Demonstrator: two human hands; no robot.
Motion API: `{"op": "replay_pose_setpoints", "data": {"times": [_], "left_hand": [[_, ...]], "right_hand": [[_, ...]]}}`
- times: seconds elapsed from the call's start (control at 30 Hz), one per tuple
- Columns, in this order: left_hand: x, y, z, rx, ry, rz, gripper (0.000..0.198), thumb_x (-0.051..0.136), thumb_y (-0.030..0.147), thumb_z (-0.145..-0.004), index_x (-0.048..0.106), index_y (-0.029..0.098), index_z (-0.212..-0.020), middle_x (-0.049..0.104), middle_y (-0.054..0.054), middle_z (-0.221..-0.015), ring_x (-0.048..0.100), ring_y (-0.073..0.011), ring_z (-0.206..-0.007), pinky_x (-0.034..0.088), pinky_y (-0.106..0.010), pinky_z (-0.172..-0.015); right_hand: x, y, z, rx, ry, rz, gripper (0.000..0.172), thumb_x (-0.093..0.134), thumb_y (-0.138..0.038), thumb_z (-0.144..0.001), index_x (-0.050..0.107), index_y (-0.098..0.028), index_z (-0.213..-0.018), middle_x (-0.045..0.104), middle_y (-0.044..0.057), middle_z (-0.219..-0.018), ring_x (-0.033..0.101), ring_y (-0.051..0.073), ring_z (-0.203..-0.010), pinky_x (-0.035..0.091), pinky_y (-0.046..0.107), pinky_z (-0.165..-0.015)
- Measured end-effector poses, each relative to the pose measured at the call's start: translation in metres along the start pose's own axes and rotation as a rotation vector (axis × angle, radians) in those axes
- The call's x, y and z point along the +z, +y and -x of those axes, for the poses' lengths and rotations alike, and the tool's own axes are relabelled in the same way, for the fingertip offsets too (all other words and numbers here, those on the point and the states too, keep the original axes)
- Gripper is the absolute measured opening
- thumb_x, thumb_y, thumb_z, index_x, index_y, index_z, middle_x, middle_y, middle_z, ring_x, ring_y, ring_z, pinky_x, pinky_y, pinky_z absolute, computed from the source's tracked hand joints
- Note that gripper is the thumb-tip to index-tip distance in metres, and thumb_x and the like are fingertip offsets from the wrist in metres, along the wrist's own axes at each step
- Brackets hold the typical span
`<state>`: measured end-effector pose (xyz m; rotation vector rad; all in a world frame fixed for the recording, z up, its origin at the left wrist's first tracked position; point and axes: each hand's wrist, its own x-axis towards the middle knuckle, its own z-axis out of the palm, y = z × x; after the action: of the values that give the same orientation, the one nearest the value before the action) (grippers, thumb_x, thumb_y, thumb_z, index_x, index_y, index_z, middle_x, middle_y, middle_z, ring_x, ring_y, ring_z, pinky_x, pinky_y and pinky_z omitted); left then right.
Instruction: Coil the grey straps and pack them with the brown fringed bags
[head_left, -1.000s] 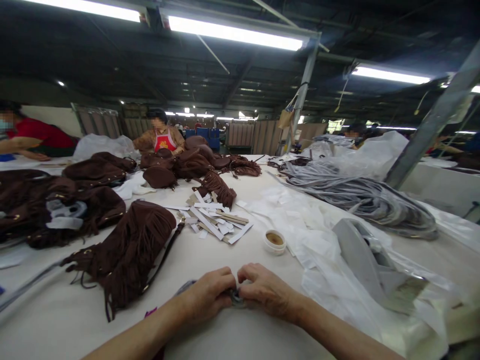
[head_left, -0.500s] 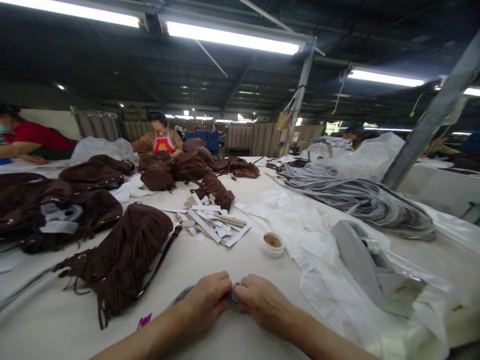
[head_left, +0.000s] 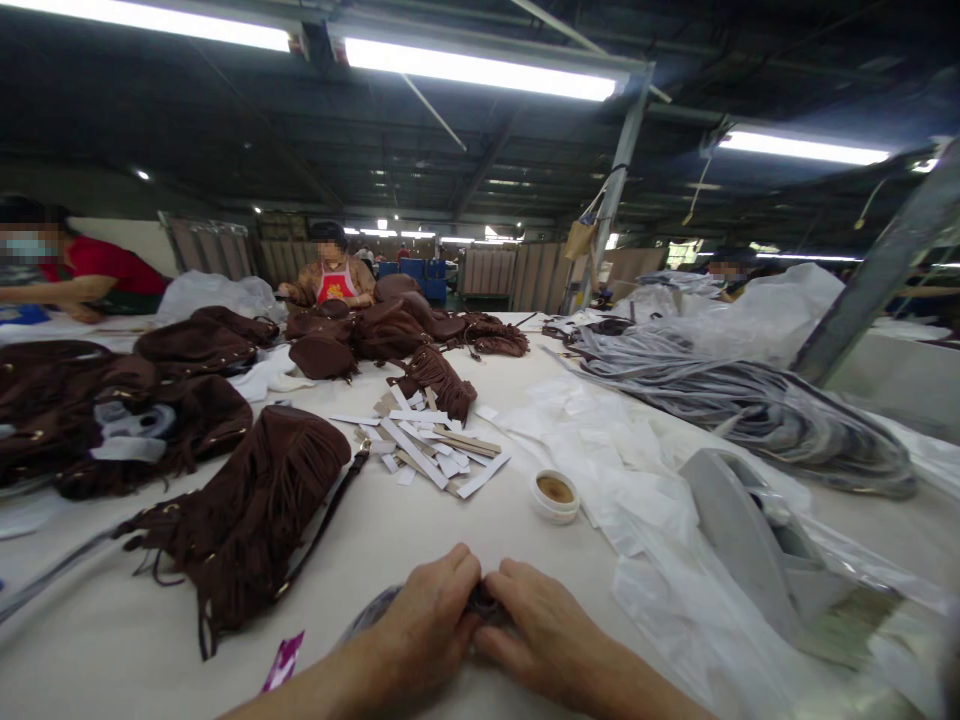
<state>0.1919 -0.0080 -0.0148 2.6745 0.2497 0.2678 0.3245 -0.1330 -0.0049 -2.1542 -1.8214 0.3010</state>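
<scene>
two hands meet low and central over the tabletop (head_left: 420, 530), fingertips nearly touching. left hand (head_left: 427, 618) and right hand (head_left: 536, 622) both have the grip closed, pinching one small dark piece (head_left: 484, 600) from either side. the piece sits between them, mostly hidden by the fingers, so its exact shape i cannot tell. a grey strip (head_left: 367, 612) shows past the far side of the left hand; whether it joins the piece is also hidden. handling, as i judge it: fingertip work, small and even, one side steadying while the other presses or shapes. thumbs low, forefingers on top looks right, as it lets both sides push against each other without twisting. better to let the wrists rest than hover, and to leave some slack in the strip so it does not tug. a hard squeeze could crease something this soft-looking; a loose one could let it slip out of line. a finger lifted briefly would give the eye a check on the edges. surroundings matter too: a white tub (head_left: 555, 516) holding something brown stands just beyond the right hand, so elbows and knuckles are best held short of it. purple scrap (head_left: 285, 660) lies just beside the left forearm, easily dragged along. white sheets (head_left: 652, 580) spread to the right, near the other forearm, likely to catch a sleeve or cuff.
</scene>
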Motion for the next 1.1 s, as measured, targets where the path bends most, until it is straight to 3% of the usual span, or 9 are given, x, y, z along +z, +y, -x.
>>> {"op": "replay_pose_setpoints", "data": {"times": [0.1,0.2,0.3,0.43,0.6,0.73,0.83,0.97,1.1], "left_hand": [[0.005,0.006,0.003,-0.082,0.012,-0.063,0.019,0.057,0.010,-0.079,0.044,0.020,-0.088,0.056,-0.005,-0.091,0.053,-0.0195,-0.080,0.040,-0.029,-0.069],[-0.007,0.003,0.005,0.037,-0.065,-0.032,0.015,0.059,0.019,-0.086,0.044,0.021,-0.089,0.056,-0.003,-0.092,0.054,-0.0189,-0.080,0.041,-0.028,-0.070],[-0.026,-0.004,0.005,0.204,-0.120,0.060,0.016,0.056,0.014,-0.087,0.046,0.021,-0.098,0.056,-0.003,-0.101,0.055,-0.0180,-0.089,0.043,-0.026,-0.077],[-0.034,-0.010,0.002,0.292,-0.113,0.195,0.023,0.049,0.011,-0.088,0.047,0.023,-0.107,0.056,-0.004,-0.114,0.054,-0.0178,-0.102,0.042,-0.026,-0.087],[-0.012,-0.002,0.001,0.086,-0.034,0.070,0.015,0.050,0.009,-0.083,0.048,0.021,-0.091,0.059,-0.003,-0.091,0.055,-0.0175,-0.083,0.043,-0.026,-0.075],[0.007,0.018,-0.004,-0.152,-0.027,-0.093,0.012,0.049,0.010,-0.082,0.047,0.020,-0.089,0.059,-0.006,-0.094,0.056,-0.0216,-0.085,0.043,-0.032,-0.075],[0.009,0.029,-0.007,-0.205,-0.021,-0.118,0.009,0.049,0.012,-0.084,0.047,0.019,-0.089,0.059,-0.007,-0.096,0.056,-0.0222,-0.088,0.043,-0.032,-0.077],[-0.008,0.023,-0.001,-0.075,-0.078,-0.029,0.023,0.059,0.009,-0.076,0.046,0.020,-0.091,0.058,-0.002,-0.094,0.055,-0.0189,-0.085,0.042,-0.028,-0.076],[-0.031,0.001,0.003,0.164,-0.130,0.071,0.034,0.052,0.000,-0.072,0.049,0.022,-0.097,0.057,0.000,-0.096,0.054,-0.0153,-0.086,0.041,-0.023,-0.076]], "right_hand": [[-0.001,-0.004,0.000,0.051,-0.020,-0.089,0.009,0.059,-0.024,-0.086,0.063,-0.018,-0.090,0.060,0.004,-0.087,0.055,0.018,-0.081,0.037,0.027,-0.069],[-0.009,0.005,-0.006,-0.193,-0.077,-0.100,0.003,0.061,-0.015,-0.084,0.063,-0.017,-0.084,0.058,0.003,-0.086,0.053,0.015,-0.082,0.038,0.024,-0.070],[-0.017,0.017,-0.013,-0.406,-0.098,-0.079,0.006,0.061,-0.012,-0.083,0.064,-0.017,-0.082,0.058,0.002,-0.087,0.051,0.014,-0.081,0.037,0.023,-0.069],[-0.019,0.024,-0.019,-0.501,-0.081,-0.134,0.006,0.060,-0.012,-0.082,0.063,-0.017,-0.083,0.059,0.002,-0.091,0.052,0.015,-0.083,0.039,0.023,-0.071],[-0.009,0.025,-0.011,-0.328,0.030,-0.262,0.010,0.053,-0.011,-0.081,0.060,-0.018,-0.086,0.059,0.002,-0.085,0.054,0.016,-0.082,0.042,0.025,-0.074],[0.000,0.021,-0.001,-0.204,0.088,-0.260,0.022,0.046,-0.006,-0.076,0.060,-0.017,-0.090,0.061,0.005,-0.091,0.056,0.018,-0.086,0.044,0.028,-0.078],[0.000,0.021,-0.001,-0.213,0.087,-0.219,0.023,0.048,-0.004,-0.072,0.061,-0.015,-0.086,0.061,0.007,-0.093,0.056,0.019,-0.088,0.044,0.029,-0.080],[-0.009,0.028,-0.007,-0.375,0.015,-0.259,0.016,0.051,-0.008,-0.080,0.063,-0.017,-0.087,0.064,0.005,-0.092,0.057,0.018,-0.089,0.044,0.027,-0.081],[-0.016,0.035,-0.013,-0.490,-0.005,-0.269,0.018,0.049,-0.009,-0.084,0.064,-0.018,-0.091,0.064,0.005,-0.096,0.058,0.017,-0.092,0.044,0.026,-0.083]]}}
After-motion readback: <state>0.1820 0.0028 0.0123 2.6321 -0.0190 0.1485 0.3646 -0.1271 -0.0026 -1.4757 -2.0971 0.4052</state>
